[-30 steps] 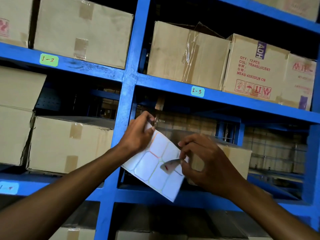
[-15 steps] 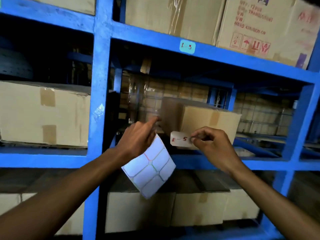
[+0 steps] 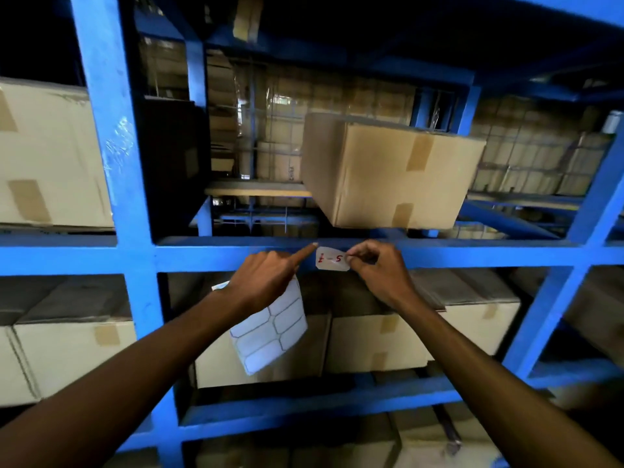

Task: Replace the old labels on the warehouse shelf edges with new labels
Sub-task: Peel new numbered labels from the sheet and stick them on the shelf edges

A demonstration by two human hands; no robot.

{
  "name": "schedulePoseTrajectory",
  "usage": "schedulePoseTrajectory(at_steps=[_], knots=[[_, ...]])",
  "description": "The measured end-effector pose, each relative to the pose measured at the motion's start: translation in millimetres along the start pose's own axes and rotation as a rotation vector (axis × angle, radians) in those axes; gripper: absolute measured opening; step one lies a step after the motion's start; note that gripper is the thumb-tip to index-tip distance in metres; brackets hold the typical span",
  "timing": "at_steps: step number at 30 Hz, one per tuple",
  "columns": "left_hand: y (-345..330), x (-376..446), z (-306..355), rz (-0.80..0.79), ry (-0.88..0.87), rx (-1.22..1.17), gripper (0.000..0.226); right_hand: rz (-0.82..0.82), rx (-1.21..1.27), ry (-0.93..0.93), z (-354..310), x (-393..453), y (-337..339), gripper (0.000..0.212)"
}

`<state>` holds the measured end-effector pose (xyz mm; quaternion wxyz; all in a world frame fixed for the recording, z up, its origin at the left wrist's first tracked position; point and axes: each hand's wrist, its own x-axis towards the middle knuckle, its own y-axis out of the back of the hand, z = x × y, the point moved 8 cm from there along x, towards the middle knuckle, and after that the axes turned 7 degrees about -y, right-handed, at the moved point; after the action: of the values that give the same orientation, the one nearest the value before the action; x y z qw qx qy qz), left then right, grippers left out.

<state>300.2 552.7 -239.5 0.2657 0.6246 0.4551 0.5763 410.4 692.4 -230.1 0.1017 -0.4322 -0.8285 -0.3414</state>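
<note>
Blue upright post (image 3: 111,197) stands left of both hands; the shelf edge (image 3: 209,258) between post and hands is bare. Left hand (image 3: 266,282) pinches the label sheet (image 3: 270,329), which hangs below it in front of the lower boxes (image 3: 381,342); index finger extended, tip touching the shelf edge just beside the new label (image 3: 332,259). Label held against the edge, red writing, probably "1-5", blurred. Right hand (image 3: 378,271) grips the label's right end between thumb and fingertips. Cardboard box (image 3: 388,170) sits directly above the hands, overhanging the edge. Shelf edge right of the hands is clear.
</note>
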Motion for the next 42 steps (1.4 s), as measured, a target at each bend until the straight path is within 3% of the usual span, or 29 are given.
schedulePoseTrajectory(at_steps=[12,42], knots=[[-57.1,13.6,-4.5,-0.142,-0.006,0.153,0.075,-0.043,0.003,-0.002,41.5,29.4,-24.7,0.010],[-88.1,21.0,-13.1,-0.077,-0.047,0.227,0.088,0.018,0.024,0.045,52.8,38.0,-26.5,0.010]])
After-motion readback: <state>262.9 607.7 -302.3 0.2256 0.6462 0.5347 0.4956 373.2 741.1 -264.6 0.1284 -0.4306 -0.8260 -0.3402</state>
